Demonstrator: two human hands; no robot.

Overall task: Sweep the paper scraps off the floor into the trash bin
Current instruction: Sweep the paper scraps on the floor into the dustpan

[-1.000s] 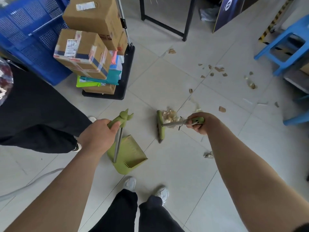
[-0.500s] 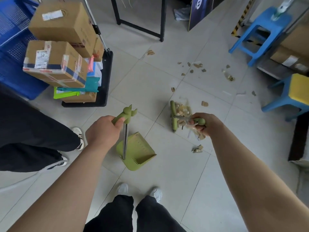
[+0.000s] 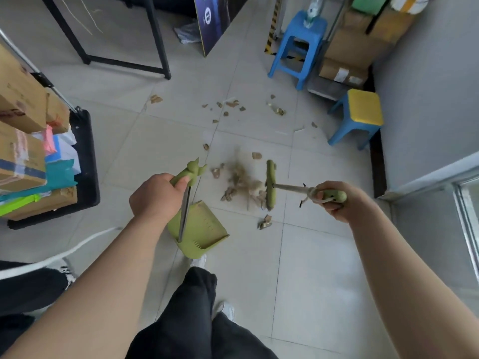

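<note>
The left hand (image 3: 155, 195) is clenched round the green grip at the top of the dustpan (image 3: 204, 229), its fingers (image 3: 181, 182) curled tight and the thumb pressed along the grip; the pan stands on the tiled floor (image 3: 324, 268) just ahead of the person's shoes (image 3: 227, 309), its open edge turned toward the scraps. The right hand (image 3: 337, 203) grasps the green end of the broom (image 3: 270, 185), fingers (image 3: 320, 195) wrapped round it (a pale loop of cord lies under them); the metal shaft runs left to the green broom head, which rests on the floor. The paper scraps (image 3: 241, 183) lie in a blurred heap against the left side of the broom head, between it and the dustpan, near the pan's lip but not in it; one crumpled piece (image 3: 265, 222) sits apart, just below the head; more loose scraps (image 3: 230, 104) are strewn farther off, toward the two blue stools (image 3: 298, 47).
</note>
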